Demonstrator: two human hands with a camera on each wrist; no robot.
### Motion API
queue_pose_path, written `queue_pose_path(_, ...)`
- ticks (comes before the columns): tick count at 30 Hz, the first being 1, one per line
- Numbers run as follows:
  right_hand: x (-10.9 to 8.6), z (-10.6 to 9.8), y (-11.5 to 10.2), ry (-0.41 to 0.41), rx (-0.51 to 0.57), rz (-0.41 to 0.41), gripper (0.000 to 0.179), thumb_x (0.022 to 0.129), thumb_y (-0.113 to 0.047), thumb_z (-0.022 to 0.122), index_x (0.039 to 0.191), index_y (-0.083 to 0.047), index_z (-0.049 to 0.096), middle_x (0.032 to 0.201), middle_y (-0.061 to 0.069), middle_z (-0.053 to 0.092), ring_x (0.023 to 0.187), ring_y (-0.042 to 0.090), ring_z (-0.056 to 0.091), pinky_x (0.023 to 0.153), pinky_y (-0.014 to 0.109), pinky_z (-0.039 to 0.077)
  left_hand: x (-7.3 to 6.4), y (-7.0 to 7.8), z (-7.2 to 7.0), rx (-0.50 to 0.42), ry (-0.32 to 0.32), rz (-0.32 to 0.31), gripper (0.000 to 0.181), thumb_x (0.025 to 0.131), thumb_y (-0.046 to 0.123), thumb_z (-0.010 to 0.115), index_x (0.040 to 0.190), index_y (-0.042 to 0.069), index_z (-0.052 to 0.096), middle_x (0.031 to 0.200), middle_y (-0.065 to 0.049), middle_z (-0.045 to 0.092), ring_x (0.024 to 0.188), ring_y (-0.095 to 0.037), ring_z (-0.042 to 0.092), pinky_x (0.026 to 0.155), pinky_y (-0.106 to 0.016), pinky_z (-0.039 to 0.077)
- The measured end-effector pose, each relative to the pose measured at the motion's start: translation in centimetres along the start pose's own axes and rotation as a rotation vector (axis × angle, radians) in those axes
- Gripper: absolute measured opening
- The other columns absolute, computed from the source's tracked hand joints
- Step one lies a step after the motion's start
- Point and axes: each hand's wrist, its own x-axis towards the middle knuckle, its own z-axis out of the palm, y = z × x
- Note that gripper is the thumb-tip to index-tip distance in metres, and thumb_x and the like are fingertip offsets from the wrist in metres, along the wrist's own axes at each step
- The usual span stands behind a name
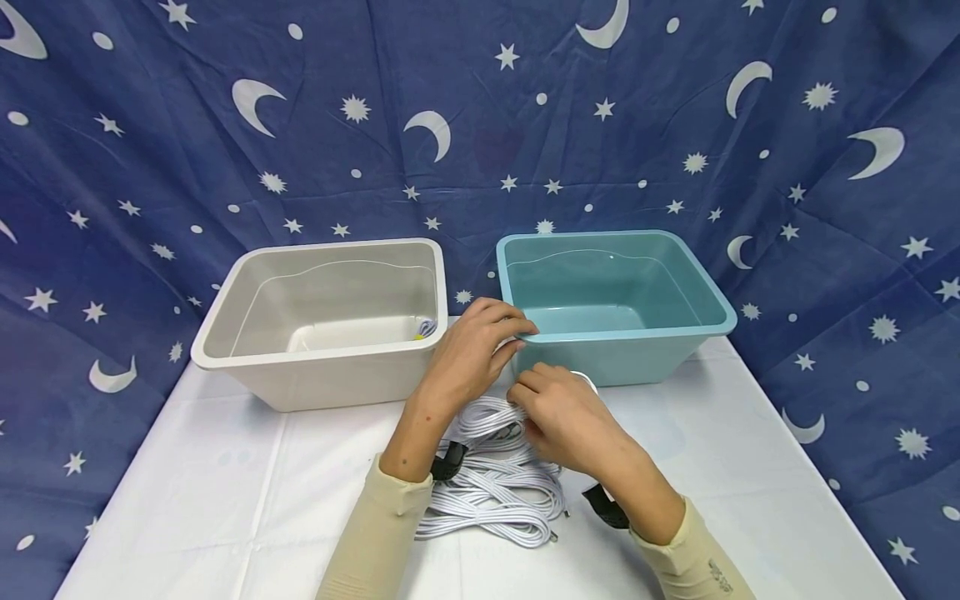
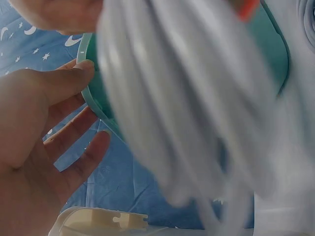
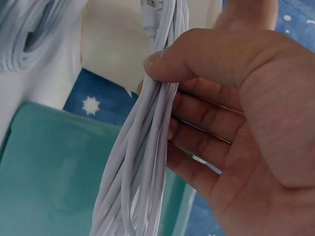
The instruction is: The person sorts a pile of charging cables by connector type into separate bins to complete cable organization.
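Cable bundle (image 2: 147, 98) blurred in left wrist view; sleeve print (image 1: 719, 575) too small to read.

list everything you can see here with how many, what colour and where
off-white bin: 1, off-white, table's left side
teal bin: 1, teal, table's right side
loose cables: several, exact count unclear, white, table between hands
held cable: 1 bundle, white, right hand
small item: 1, whitish with yellow, inside off-white bin
tablecloth: 1, white, under bins
backdrop: blue, white moons and stars, behind
wrist pieces: 2, black, at wrists
sleeves: 2, pale yellow, forearms
left hand: 1, bare, teal bin's rim
right hand: 1, bare, above loose cables
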Motion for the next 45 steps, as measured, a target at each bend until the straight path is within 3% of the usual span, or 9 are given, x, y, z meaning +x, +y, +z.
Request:
queue_pose_path(10, -0.3, -2.3, 0.5, 0.024, 0.007, 0.032, 0.023, 0.068, 0.002, 0.067, 0.086, -0.014, 0.064, 0.079, -0.005, 0.057, 0.073, 0.018, 0.047, 0.066, 0.032, 0.044, 0.0, 0.0, -0.2, -0.005, -0.008, -0.005, 0.025, 0.096, 0.017, 0.068, 0.120, 0.024, 0.072, 0.123, 0.009, 0.063, 0.121, -0.011, 0.049, 0.102, -0.026, 0.042)
queue_pose_path(19, -0.9, -4.3, 0.9, 0.002, 0.045, 0.063, 0.031, 0.072, 0.001, 0.070, 0.099, -0.014, 0.070, 0.092, -0.006, 0.061, 0.084, 0.016, 0.051, 0.074, 0.031, 0.046, 0.0, 0.0, -0.2, -0.006, -0.017, -0.025, 0.025, 0.096, 0.016, 0.068, 0.119, 0.024, 0.072, 0.123, 0.009, 0.063, 0.121, -0.011, 0.049, 0.102, -0.026, 0.043)
queue_pose_path(30, -1.7, -6.3, 1.8, 0.078, 0.075, 0.068, 0.034, 0.075, 0.005, 0.066, 0.105, -0.010, 0.072, 0.103, -0.002, 0.065, 0.102, 0.020, 0.057, 0.092, 0.035, 0.049, 0.2, 0.0, -0.1, -0.006, -0.009, 0.000, 0.023, 0.096, 0.017, 0.069, 0.118, 0.024, 0.073, 0.122, 0.009, 0.064, 0.120, -0.011, 0.050, 0.104, -0.026, 0.041)
queue_pose_path(36, -1.8, -6.7, 2.6, 0.148, 0.074, 0.045, 0.036, 0.075, 0.009, 0.064, 0.107, -0.006, 0.071, 0.106, 0.002, 0.067, 0.107, 0.023, 0.061, 0.117, 0.040, 0.033, 0.2, -0.1, 0.0, 0.014, 0.002, 0.009, 0.023, 0.096, 0.018, 0.069, 0.117, 0.025, 0.073, 0.121, 0.009, 0.065, 0.119, -0.011, 0.050, 0.105, -0.025, 0.040)
queue_pose_path(45, -1.9, -6.7, 3.9, 0.276, 0.134, 0.022, 0.039, 0.076, 0.017, 0.062, 0.110, -0.001, 0.070, 0.106, 0.007, 0.066, 0.105, 0.027, 0.060, 0.117, 0.045, 0.033, 0.2, -0.2, -0.1, 0.006, -0.005, 0.008, 0.023, 0.095, 0.017, 0.070, 0.116, 0.026, 0.073, 0.121, 0.009, 0.065, 0.120, -0.012, 0.049, 0.107, -0.026, 0.038)
